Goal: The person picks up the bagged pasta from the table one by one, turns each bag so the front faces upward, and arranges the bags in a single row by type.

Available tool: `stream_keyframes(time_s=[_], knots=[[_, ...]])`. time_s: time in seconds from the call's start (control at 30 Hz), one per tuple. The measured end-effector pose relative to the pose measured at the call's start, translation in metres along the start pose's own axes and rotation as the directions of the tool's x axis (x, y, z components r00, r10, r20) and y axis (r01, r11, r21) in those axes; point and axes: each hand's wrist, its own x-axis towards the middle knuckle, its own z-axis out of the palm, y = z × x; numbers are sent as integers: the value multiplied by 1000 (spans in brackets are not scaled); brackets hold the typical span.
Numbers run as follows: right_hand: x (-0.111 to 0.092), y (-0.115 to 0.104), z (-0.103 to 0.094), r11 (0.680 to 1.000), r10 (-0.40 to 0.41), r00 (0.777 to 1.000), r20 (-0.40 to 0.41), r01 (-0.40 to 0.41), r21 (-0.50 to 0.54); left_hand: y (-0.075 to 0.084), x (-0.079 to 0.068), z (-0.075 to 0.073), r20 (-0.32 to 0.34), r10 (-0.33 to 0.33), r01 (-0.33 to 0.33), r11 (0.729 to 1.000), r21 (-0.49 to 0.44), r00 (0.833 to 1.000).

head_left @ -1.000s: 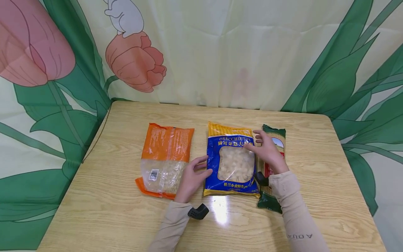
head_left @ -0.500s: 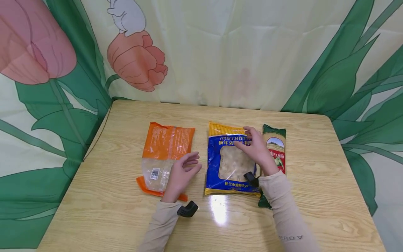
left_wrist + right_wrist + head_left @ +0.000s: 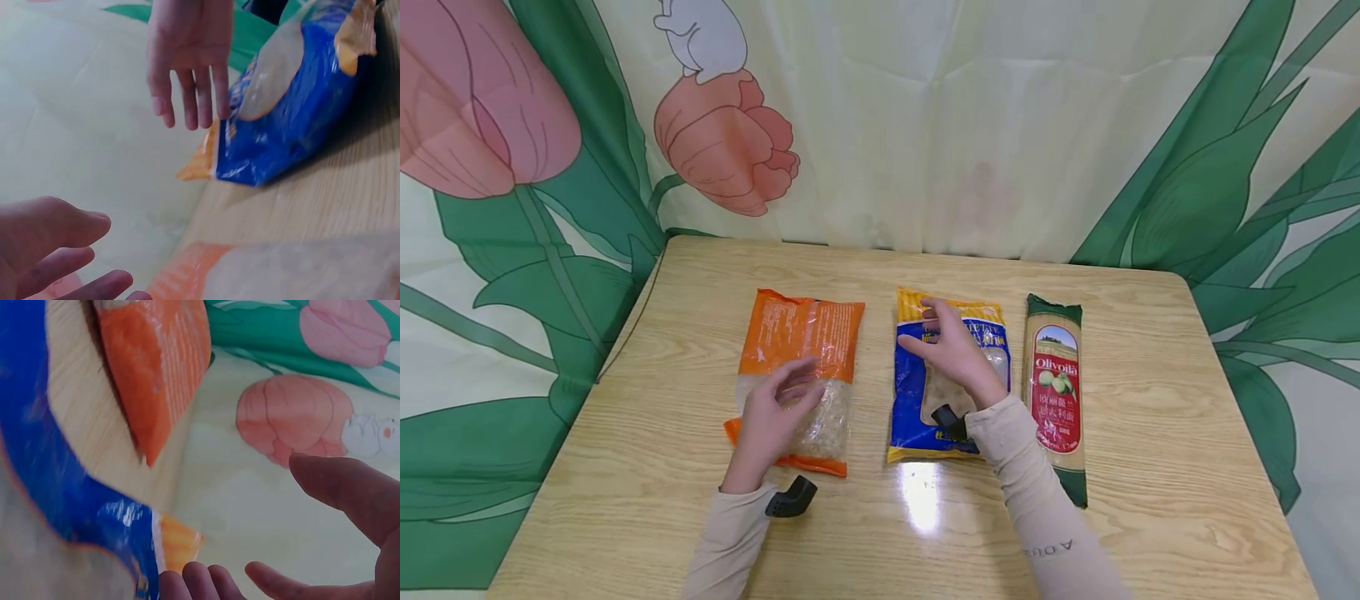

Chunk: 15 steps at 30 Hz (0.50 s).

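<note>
An orange and clear plastic food bag (image 3: 805, 342) lies flat on the left of the table, its lower part see-through. Over it hovers my left hand (image 3: 775, 417), fingers loosely bent and holding nothing. In the middle lies a blue and yellow bag of orecchiette pasta (image 3: 910, 408) with a clear window. My right hand (image 3: 955, 346) is above its upper part, thumb and fingers spread apart and nothing between them. The left wrist view shows the right hand (image 3: 190, 62) beside the blue bag (image 3: 281, 125), its fingers straight. Part of the orecchiette bag is hidden behind the right hand and forearm.
A slim pack of Olivoilà pasta (image 3: 1056, 375) with green ends lies to the right of the blue bag, its lower left partly behind the right sleeve. The wooden table (image 3: 1172, 400) meets a flower-printed curtain (image 3: 880, 125) at its back edge.
Both hands have moved left. The left has gone from the blue bag's edge to over the orange bag, the right from beside the Olivoilà pack to over the blue bag. The bags stay put.
</note>
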Motion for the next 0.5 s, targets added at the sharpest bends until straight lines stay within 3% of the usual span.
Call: stream_keyframes(time_s=[0.27, 0.5], knots=[[9, -12, 17, 999, 38, 999, 26, -39, 27, -7, -3, -20, 46, 3, -6, 998, 65, 999], [24, -17, 36, 993, 69, 990, 123, -80, 92, -19, -8, -38, 59, -31, 17, 974, 225, 998]])
